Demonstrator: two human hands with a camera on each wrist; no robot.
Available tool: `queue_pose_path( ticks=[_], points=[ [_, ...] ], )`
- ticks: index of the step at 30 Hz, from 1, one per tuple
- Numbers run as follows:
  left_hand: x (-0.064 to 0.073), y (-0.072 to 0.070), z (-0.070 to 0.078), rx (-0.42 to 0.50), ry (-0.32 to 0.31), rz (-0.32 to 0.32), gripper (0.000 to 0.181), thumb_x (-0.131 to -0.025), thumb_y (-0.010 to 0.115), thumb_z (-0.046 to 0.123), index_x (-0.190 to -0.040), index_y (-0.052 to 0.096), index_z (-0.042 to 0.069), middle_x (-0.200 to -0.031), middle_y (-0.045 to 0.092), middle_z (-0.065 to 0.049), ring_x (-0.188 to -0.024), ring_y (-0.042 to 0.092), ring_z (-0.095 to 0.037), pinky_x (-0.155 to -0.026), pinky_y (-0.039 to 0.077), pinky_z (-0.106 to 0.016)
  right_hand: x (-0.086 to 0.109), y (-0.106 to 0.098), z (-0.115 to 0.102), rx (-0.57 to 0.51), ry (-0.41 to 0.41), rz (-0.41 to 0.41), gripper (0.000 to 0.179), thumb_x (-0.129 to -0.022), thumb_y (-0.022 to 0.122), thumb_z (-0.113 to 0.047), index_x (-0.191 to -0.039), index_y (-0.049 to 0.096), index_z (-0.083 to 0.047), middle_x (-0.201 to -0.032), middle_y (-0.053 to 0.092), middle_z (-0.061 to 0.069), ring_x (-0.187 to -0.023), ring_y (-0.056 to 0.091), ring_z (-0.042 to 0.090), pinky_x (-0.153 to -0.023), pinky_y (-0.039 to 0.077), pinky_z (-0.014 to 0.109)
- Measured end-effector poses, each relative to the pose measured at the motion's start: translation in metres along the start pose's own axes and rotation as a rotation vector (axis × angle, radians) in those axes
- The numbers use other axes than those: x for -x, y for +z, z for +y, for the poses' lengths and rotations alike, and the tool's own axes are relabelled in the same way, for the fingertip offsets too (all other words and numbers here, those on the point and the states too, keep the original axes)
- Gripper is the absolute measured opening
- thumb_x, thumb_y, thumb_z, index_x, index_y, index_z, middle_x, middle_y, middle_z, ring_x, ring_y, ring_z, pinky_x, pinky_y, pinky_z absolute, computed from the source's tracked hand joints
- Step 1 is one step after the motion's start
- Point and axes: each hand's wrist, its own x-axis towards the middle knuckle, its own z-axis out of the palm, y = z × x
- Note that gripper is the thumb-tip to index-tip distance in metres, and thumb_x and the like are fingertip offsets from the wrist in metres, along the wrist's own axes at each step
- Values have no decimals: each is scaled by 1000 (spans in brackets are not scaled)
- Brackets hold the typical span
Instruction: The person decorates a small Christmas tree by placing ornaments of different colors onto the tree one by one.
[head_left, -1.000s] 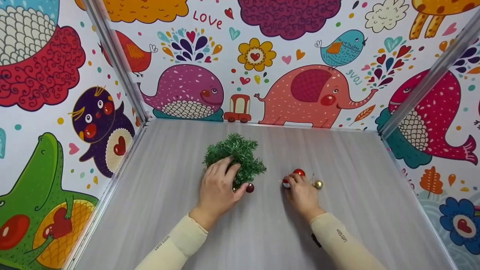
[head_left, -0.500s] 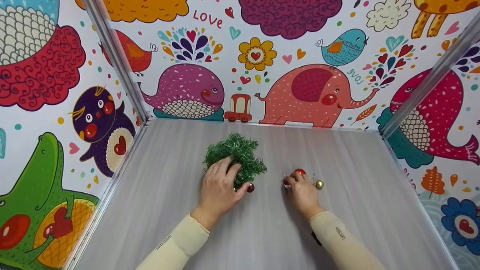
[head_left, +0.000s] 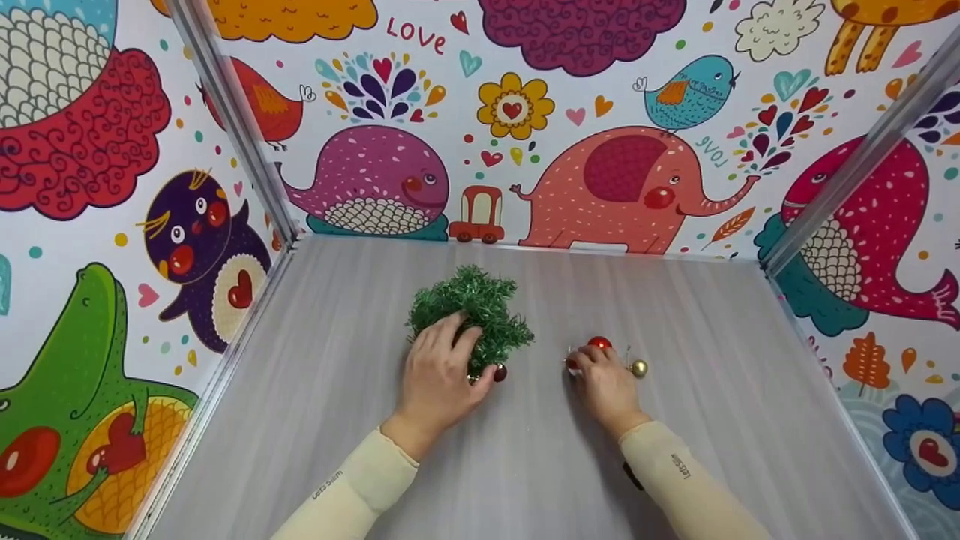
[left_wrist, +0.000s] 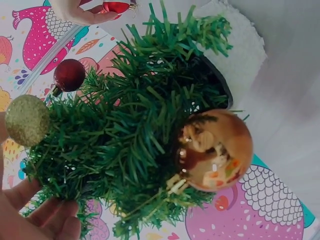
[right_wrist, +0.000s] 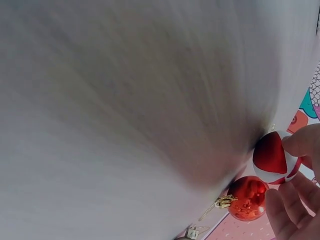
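A small green artificial Christmas tree [head_left: 471,296] stands on the table. My left hand [head_left: 439,371] holds its near upper part, fingers curled among the branches. Hanging from the tree are a dark red ball [left_wrist: 69,75], a glittery gold ball [left_wrist: 27,120] and a shiny gold ball [left_wrist: 217,150]. To the right, my right hand [head_left: 607,390] pinches a red-and-white Christmas ball [right_wrist: 270,155] between thumb and fingers, down by the tabletop. Beside it lies a shiny red ball [right_wrist: 247,197], close to the fingertips. A small gold ball [head_left: 638,367] rests just right of that hand.
The tree has a white, fuzzy base [left_wrist: 245,55]. Grey wood-patterned tabletop [head_left: 510,465] surrounds both hands. Walls with cartoon animals [head_left: 607,187] enclose the back and sides, with metal corner posts [head_left: 232,112].
The red-and-white ball has turned slightly in my right fingers, showing less white in the head view. My left hand stays on the tree almost unmoved.
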Motion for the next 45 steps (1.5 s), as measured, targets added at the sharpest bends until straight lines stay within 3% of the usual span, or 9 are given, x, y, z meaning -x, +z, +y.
queue_pose_path(
  ticks=[20,39,45],
  points=[
    [3,-3,-2,17,-28,-3,40,-80,77,31,-111,69,7,-125,61,-18,-116,59,-33,-101,45,-47,0,1,-2,15,3,-26,29,-77,81,-4,-105,73,-8,-106,68,11,-98,61,35,-61,56,52],
    [2,-12,-18,90,42,-12,34,-76,73,22,-107,69,9,-125,63,-14,-112,61,-34,-99,46,-48,-1,-2,1,14,28,-61,34,-74,82,0,-105,73,-9,-106,68,11,-96,61,34,-68,57,50],
    [4,-13,-19,97,45,-15,33,-76,73,22,-106,69,9,-125,62,-15,-111,61,-35,-97,46,-50,0,-1,1,15,19,-43,33,-74,81,-1,-105,73,-10,-106,68,11,-95,61,35,-63,57,50]
  ],
)
